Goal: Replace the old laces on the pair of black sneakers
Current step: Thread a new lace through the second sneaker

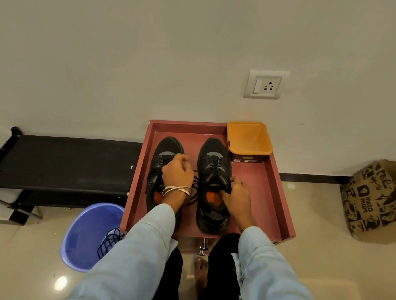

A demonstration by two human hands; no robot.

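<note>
Two black sneakers stand side by side, toes toward the wall, in a red-brown tray [280,194]. My left hand [176,173] lies over the lace area of the left sneaker [163,152], its fingers curled on a black lace. A loose black lace [196,186] trails between the shoes by my wrist. My right hand [236,194] grips the collar of the right sneaker [212,160], which is laced. Orange insoles show inside both shoes.
An empty orange tub [250,139] sits in the tray's far right corner. A blue bucket [87,233] on the floor at left holds a black lace [109,241]. A black bench [59,162] stands left, a printed paper bag [372,202] right. My bare foot [201,273] is below the tray.
</note>
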